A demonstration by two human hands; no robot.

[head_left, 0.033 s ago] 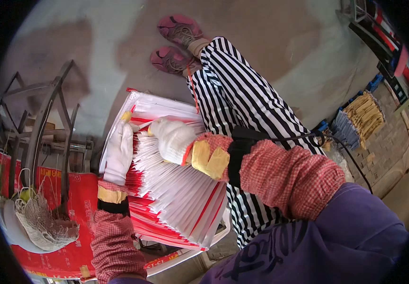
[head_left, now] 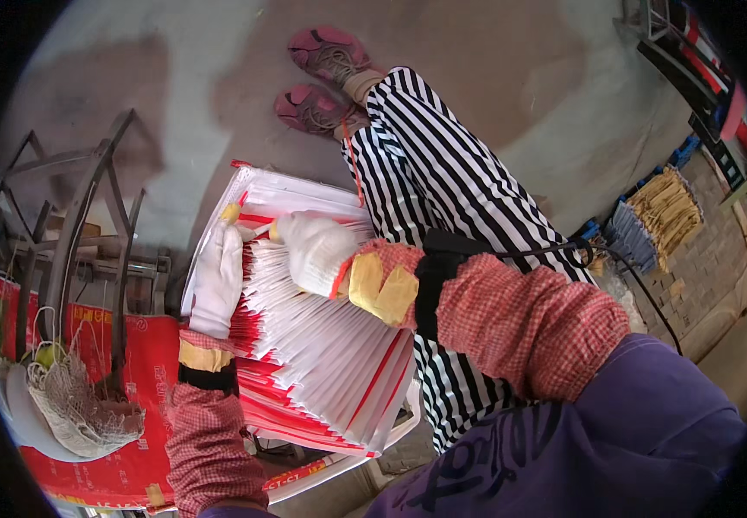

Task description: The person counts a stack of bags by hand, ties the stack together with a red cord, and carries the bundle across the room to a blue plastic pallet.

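A fanned stack of flat white-and-red sacks point(head_left: 330, 363) lies in front of me, its many edges spread in a curve. My left hand point(head_left: 216, 285), in a white glove with yellow on a fingertip, rests along the stack's left side with its fingers together near the far-left corner. My right hand point(head_left: 317, 250), gloved in white with yellow on its fingertips, is closed over the far part of the stack, its fingertips pinching at a sack edge. A small pale strip shows between the two hands. The right palm is hidden.
Left of the stack stands a dark metal frame point(head_left: 80, 233) beside red printed sheeting point(head_left: 151, 371). A net bag point(head_left: 84, 397) hangs there. My striped trousers point(head_left: 451, 173) are close on the right, with a black cable point(head_left: 633, 268) past them. A brown-and-grey bundle point(head_left: 658, 220) lies far right.
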